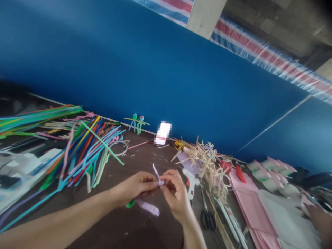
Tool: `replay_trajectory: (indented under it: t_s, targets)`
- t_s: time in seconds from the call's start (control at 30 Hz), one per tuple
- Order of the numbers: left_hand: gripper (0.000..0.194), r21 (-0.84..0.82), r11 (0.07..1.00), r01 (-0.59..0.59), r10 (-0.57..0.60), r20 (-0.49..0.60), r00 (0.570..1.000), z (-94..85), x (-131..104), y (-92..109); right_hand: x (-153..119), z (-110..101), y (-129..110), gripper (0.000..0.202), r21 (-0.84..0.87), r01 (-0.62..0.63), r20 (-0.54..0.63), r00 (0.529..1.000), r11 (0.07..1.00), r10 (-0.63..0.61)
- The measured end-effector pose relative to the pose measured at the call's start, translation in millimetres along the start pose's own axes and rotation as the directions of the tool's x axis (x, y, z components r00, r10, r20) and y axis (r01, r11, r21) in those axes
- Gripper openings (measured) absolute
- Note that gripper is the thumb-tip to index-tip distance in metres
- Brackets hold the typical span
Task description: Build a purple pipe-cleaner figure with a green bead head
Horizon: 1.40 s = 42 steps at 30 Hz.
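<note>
Between the fingertips of both hands is a light purple pipe cleaner (pixel 155 170), with one free end sticking up and a small twisted part at the pinch. My left hand (pixel 140 186) closes on it from the left, thumb against fingers. From the right, my right hand (pixel 175 192) pinches the same piece. Below the left hand hangs or lies a thicker lilac coiled piece (pixel 149 207) beside a bit of green (pixel 130 203); whether these join the held pipe cleaner is hidden by the fingers.
Many coloured pipe cleaners (pixel 85 152) spread at left. Two small pipe-cleaner figures (pixel 137 122) stand by the blue partition (pixel 155 69). Rightward are a white glue gun (pixel 191 183), black-handled scissors (pixel 207 219), straw-coloured strips (pixel 202 157) and pink sheets (pixel 249 204). Another person's hand (pixel 317 218) shows far right.
</note>
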<state>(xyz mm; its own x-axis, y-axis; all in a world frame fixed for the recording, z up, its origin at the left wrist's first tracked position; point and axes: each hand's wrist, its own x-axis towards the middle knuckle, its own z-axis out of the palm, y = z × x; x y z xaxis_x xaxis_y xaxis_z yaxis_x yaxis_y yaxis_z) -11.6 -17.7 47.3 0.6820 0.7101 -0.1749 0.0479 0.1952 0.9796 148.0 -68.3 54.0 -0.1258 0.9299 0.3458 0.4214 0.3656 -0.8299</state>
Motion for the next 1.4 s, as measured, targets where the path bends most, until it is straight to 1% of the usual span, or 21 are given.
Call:
replay_trajectory:
  t_s: [0.1, 0.2, 0.33, 0.4, 0.5, 0.6, 0.7, 0.77, 0.83, 0.9, 0.97, 1.0, 1.03, 1.07, 1.17, 1.23, 1.3, 1.4]
  targets:
    - [0.031, -0.033, 0.999, 0.019, -0.018, 0.032, 0.999, -3.2, -2, 1, 1, 0, -1, 0.021, -0.024, 0.03, 0.029, 0.999, 0.999, -0.029]
    - [0.029, -0.032, 0.999, 0.027, -0.026, 0.057, 0.998, -6.2, -4, 3, 2, 2, -1, 0.015, -0.041, 0.042, 0.015, 0.999, 0.998, -0.041]
    - [0.028, 0.03, 1.0, 0.009, -0.01, 0.026, 1.0, -8.2, -3, 3, 3, 4, -2, 0.011, -0.044, 0.066, -0.046, 0.997, 0.997, -0.068]
    - [0.029, 0.083, 0.996, -0.011, 0.012, -0.004, 1.0, -8.2, -2, 3, 3, 5, -4, 0.011, -0.03, 0.052, -0.067, 0.996, 0.998, -0.054]
    - [0.027, 0.208, 0.976, -0.066, 0.084, -0.079, 0.993, -6.8, -1, 4, 2, 7, -3, 0.012, -0.007, -0.022, -0.075, 0.997, 1.0, 0.022]
    - [0.023, 0.358, 0.923, -0.142, 0.204, -0.141, 0.969, -4.2, -1, 5, 2, 10, 2, 0.015, 0.044, -0.159, -0.098, 0.982, 0.986, 0.162]
    - [0.019, 0.518, 0.827, -0.218, 0.352, -0.175, 0.92, -1.1, -3, 6, 0, 16, 10, 0.025, 0.114, -0.287, -0.14, 0.943, 0.951, 0.301]
    - [0.018, 0.631, 0.734, -0.25, 0.447, -0.173, 0.878, 0.3, -4, 6, -1, 20, 13, 0.033, 0.178, -0.335, -0.148, 0.921, 0.925, 0.361]
    - [0.018, 0.728, 0.631, -0.268, 0.524, -0.145, 0.839, 0.6, -4, 4, -2, 22, 14, 0.036, 0.31, -0.388, -0.108, 0.893, 0.868, 0.438]
    - [0.018, 0.797, 0.541, -0.27, 0.565, -0.106, 0.818, -0.4, -4, 2, -3, 23, 12, 0.032, 0.486, -0.466, -0.011, 0.842, 0.739, 0.539]
    - [0.019, 0.837, 0.484, -0.255, 0.57, -0.081, 0.817, -2.3, -3, 1, -4, 21, 10, 0.028, 0.61, -0.526, 0.106, 0.795, 0.592, 0.597]
    - [0.019, 0.848, 0.47, -0.245, 0.566, -0.076, 0.821, -3.4, -3, 1, -4, 20, 9, 0.026, 0.636, -0.539, 0.144, 0.786, 0.552, 0.601]
    - [0.018, 0.853, 0.465, -0.237, 0.56, -0.077, 0.825, -4.5, -2, 2, -4, 19, 8, 0.024, 0.639, -0.537, 0.156, 0.792, 0.552, 0.59]
    - [0.017, 0.853, 0.469, -0.23, 0.555, -0.082, 0.828, -5.3, -2, 2, -4, 19, 8, 0.023, 0.621, -0.523, 0.148, 0.81, 0.584, 0.568]
    - [0.014, 0.829, 0.512, -0.223, 0.532, -0.102, 0.84, -6.6, -1, 4, -3, 17, 8, 0.018, 0.458, -0.452, 0.077, 0.878, 0.765, 0.473]
    - [0.014, 0.809, 0.545, -0.219, 0.504, -0.107, 0.857, -6.6, -2, 5, -2, 15, 9, 0.017, 0.332, -0.414, 0.038, 0.904, 0.848, 0.427]
    - [0.014, 0.787, 0.582, -0.204, 0.466, -0.116, 0.877, -6.6, -3, 6, -1, 13, 10, 0.015, 0.271, -0.398, 0.018, 0.912, 0.876, 0.409]
    - [0.016, 0.73, 0.663, -0.167, 0.387, -0.144, 0.911, -7.5, -3, 8, -2, 12, 10, 0.01, 0.306, -0.382, 0.042, 0.921, 0.872, 0.388]
